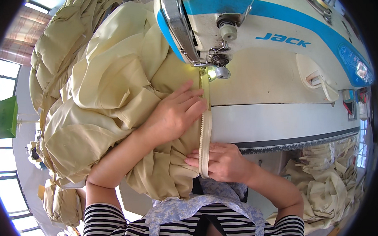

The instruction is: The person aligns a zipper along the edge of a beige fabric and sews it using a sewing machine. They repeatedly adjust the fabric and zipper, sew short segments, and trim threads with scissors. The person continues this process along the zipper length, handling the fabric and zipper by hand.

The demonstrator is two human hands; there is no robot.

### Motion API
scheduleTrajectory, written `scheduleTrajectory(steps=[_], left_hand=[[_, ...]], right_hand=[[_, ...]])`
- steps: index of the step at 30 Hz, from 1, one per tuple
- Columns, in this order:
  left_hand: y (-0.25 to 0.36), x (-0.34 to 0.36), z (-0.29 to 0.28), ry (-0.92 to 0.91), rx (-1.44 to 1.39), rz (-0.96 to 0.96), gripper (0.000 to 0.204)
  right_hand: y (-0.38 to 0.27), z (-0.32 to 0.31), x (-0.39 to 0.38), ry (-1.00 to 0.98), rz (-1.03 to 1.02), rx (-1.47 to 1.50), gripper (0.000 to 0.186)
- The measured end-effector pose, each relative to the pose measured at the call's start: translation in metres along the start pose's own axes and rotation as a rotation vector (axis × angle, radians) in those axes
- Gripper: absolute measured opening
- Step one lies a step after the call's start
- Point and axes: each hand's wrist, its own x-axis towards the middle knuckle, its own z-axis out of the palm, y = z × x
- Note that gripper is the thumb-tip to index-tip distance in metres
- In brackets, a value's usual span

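A beige zipper tape (205, 134) runs down from beneath the presser foot of a white and blue sewing machine (245, 48), along the edge of a large, crumpled beige fabric piece (107, 83). My left hand (178, 114) lies flat on the fabric just below the needle area, fingers stretched out with their tips at the zipper. Nearer to me, my right hand (227, 162) is closed on the zipper's lower stretch, with some fingertips showing left of the tape. Whether it also grips the fabric edge is hidden. The machine's lamp lights the stitching spot.
A dark ruler strip (283, 144) lines the front edge of the white tabletop (277, 120). Loose pale cloth pieces (327, 188) are heaped at the lower right. Padded beige garments (63, 47) pile up at the far left, near a green box-like object (6, 117).
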Motion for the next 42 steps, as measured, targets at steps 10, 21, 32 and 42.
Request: scheduleTrajectory(steps=[10,21,32,42], left_hand=[[-0.002,0.002,0.001,-0.014,0.045,0.018,0.029],[-0.030,0.018,0.004,0.010,0.132,-0.012,0.032],[-0.019,0.012,0.006,0.082,0.162,-0.031,0.032],[-0.030,0.016,0.011,0.118,0.200,-0.017,0.020]], right_hand=[[0.002,-0.004,0.002,-0.083,0.003,-0.002,0.036],[0.017,-0.013,0.025,-0.075,0.087,-0.032,0.033],[0.014,-0.011,0.016,-0.095,-0.038,-0.215,0.024],[0.020,-0.011,0.016,-0.100,-0.008,-0.189,0.027]])
